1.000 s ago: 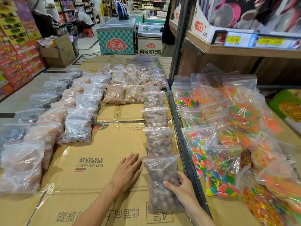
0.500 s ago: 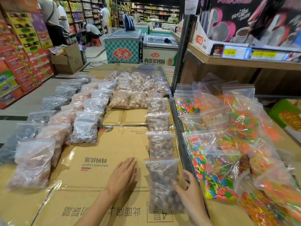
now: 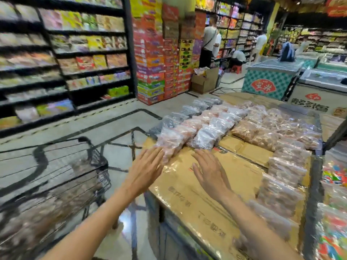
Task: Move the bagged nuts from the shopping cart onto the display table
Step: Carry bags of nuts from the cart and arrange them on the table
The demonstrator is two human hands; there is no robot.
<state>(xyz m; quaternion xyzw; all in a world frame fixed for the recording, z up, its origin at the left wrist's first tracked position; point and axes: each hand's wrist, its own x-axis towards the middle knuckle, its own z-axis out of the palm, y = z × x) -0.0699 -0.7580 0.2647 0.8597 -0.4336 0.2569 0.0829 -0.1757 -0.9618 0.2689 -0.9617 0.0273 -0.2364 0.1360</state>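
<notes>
The display table [image 3: 212, 199] is topped with flattened cardboard under clear film. Several clear zip bags of nuts [image 3: 279, 181] lie on it in rows along its left, far and right sides. My left hand [image 3: 145, 169] is flat and empty over the table's left edge, its fingertips near a bag of pinkish nuts [image 3: 170, 141]. My right hand [image 3: 210, 171] hovers with fingers spread above the bare cardboard, holding nothing. The black wire shopping cart [image 3: 56, 177] stands at lower left, blurred, with brownish bags [image 3: 30, 222] inside.
Shelves of packaged goods [image 3: 62, 59] run along the left, with a stack of coloured cartons [image 3: 161, 59] behind. Bags of coloured candy [image 3: 334, 231] fill the table to the right. Chest freezers [image 3: 270, 79] and several people stand at the back. Grey floor lies between cart and table.
The view has swung left, bringing the cart into sight. My right hand has let go of the nut bag at the table's right edge, and both hands have moved leftward.
</notes>
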